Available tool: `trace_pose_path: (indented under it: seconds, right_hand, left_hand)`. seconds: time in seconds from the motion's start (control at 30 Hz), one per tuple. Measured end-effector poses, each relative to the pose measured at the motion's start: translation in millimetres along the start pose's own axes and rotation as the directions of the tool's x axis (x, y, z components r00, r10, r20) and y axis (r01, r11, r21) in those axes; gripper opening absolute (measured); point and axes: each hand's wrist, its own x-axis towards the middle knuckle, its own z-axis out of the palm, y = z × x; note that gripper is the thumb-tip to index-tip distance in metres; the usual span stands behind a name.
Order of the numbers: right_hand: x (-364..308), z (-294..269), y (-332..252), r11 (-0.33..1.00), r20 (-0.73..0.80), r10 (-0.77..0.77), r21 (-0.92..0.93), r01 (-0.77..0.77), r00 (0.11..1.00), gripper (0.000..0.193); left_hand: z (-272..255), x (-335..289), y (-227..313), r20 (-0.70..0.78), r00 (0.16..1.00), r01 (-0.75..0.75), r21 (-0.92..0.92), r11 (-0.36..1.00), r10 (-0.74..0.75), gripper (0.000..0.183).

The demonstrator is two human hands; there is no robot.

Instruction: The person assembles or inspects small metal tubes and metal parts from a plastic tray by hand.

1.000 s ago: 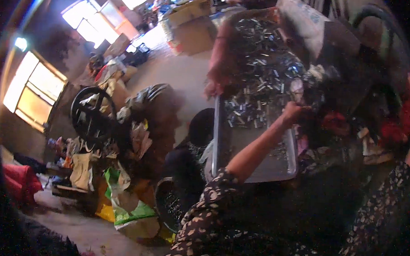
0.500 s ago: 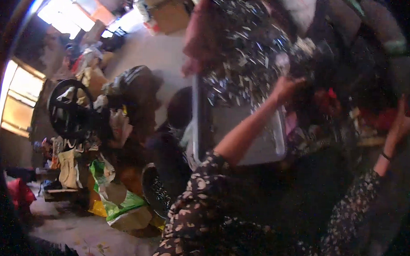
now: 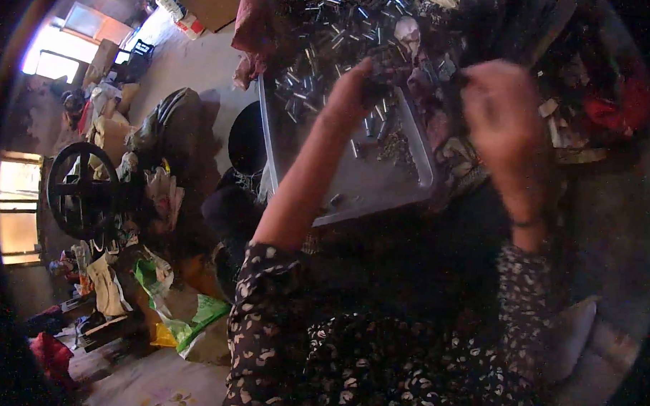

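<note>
a: where are your metal pieces (image 3: pixel 309 56) just now?
b: loose in the shallow tray (image 3: pixel 268 140), spread beyond your left grip (image 3: pixel 354 89) and to its left; a few stubby tubes (image 3: pixel 368 126) lie just to its near right, and the tray's floor is barer on the near side of that grip.

a: how would you handle this step well?
b: it looks like picking over small parts; i'd keep your left grip low above the pieces, take one or two by their ends, and not rake the heap; the parts seem slick and likely to roll, so a light pinch should serve better than a fistful; bring the right grip (image 3: pixel 504 109) in over the tray before passing anything across, so that a slip lands inside the rim.

a: and how do the grips stand?
b: your left thumb shows, but its fingers fade into the dark; you cannot tell from here whether they are apart or pinched on a piece; your right grip is up past the tray's right side, fingers bent and badly blurred; whether it holds anything cannot be told; the crumpled pale scrap (image 3: pixel 407 33) sits beyond and between the two, and neither grip clearly touches it.
</note>
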Motion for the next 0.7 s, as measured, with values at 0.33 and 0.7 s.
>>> trace_pose_path:
  seconds: [0.33, 0.7]
  right_hand:
    - [-70, 157, -39, 0.997, 0.603, 0.016, 0.047, -0.056, 0.798, 0.009]
    - [-67, 144, -26, 0.501, 0.645, 0.301, 0.520, -0.692, 0.702, 0.021]
  left_hand:
    - [-53, -107, 20, -0.148, 0.987, -0.091, -0.145, 0.985, 0.069, 0.022]
    - [-51, -154, -12, 0.191, 0.981, -0.146, 0.851, -0.504, 0.038, 0.011]
